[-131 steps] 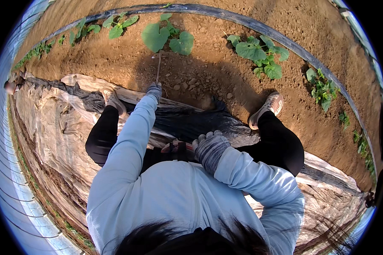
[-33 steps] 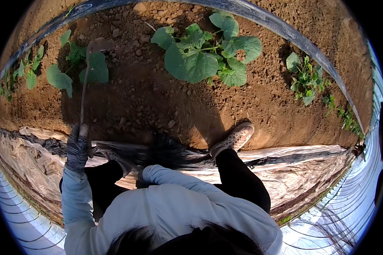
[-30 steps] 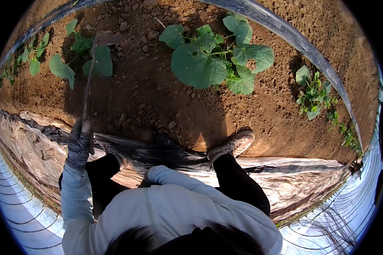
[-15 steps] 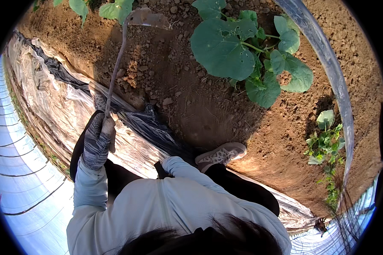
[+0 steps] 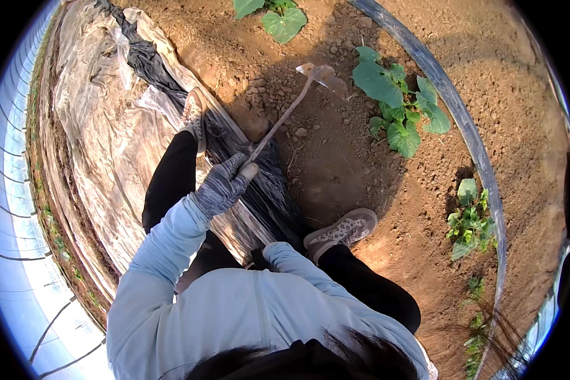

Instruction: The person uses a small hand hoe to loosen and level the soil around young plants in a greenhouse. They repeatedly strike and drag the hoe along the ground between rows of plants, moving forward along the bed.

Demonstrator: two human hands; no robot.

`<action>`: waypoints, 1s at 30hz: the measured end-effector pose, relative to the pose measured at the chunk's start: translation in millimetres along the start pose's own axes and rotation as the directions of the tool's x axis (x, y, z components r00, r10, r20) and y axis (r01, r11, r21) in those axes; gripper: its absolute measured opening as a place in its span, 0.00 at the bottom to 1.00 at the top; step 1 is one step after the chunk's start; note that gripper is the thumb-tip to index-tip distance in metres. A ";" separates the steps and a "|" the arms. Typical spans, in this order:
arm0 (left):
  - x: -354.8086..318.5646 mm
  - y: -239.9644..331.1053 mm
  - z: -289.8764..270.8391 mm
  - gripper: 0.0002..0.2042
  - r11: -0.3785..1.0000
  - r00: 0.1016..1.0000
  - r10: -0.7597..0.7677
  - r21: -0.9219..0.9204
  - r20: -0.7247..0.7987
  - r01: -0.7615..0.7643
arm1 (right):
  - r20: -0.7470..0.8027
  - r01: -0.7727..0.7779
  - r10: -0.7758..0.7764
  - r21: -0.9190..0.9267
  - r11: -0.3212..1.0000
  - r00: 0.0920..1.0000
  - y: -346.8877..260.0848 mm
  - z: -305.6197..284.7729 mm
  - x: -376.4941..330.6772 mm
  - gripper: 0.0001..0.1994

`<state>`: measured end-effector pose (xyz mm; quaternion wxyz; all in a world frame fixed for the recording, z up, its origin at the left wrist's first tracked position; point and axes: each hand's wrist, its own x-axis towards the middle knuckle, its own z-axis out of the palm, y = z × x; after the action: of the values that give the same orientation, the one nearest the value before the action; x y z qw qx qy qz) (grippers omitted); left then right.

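My left hand [image 5: 225,183], in a grey striped glove, is closed around the wooden handle of a hoe [image 5: 284,120]. The handle slants away to the upper right and ends in a thin, flat blade [image 5: 323,75], which is at the bare soil left of a broad-leaved green plant [image 5: 396,101]. Blade and leaves look apart; whether the blade touches the ground I cannot tell. My right arm [image 5: 297,263] is bent in front of my body in a light blue sleeve, and the hand at its end is hidden.
Crumpled clear plastic sheeting [image 5: 101,120] and a black film strip [image 5: 266,180] lie along the left. My shoes stand on either side of the black film. A grey hose-like band [image 5: 462,117] curves past the plants at right. Smaller plants [image 5: 472,221] grow at lower right, another [image 5: 284,22] farther off.
My left hand has moved right and inward with the hoe. The blade has shifted right, toward the large plant. The view has turned, and my left leg and shoe now show more fully.
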<state>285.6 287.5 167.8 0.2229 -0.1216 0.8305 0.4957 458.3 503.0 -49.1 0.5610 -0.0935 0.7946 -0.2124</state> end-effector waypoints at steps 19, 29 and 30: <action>-165.4 23.0 -62.3 0.16 0.900 0.999 0.051 -0.434 0.010 -0.042 | -0.126 0.121 -0.209 -0.496 0.860 0.970 -60.7 53.6 -112.7 0.19; -197.9 79.0 -44.4 0.15 0.935 0.967 0.251 -0.270 0.044 -0.231 | -0.263 0.129 -0.326 -0.564 0.815 0.908 -61.4 66.3 -239.2 0.18; -200.2 83.9 -36.2 0.15 0.918 0.971 0.235 -0.339 0.050 -0.205 | -0.242 0.151 -0.341 -0.570 0.808 0.909 -65.3 59.8 -259.5 0.18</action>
<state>415.5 292.1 345.4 0.1790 -0.0408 0.7330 0.6550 599.8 531.2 184.1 0.3366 -0.3136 0.8855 -0.0651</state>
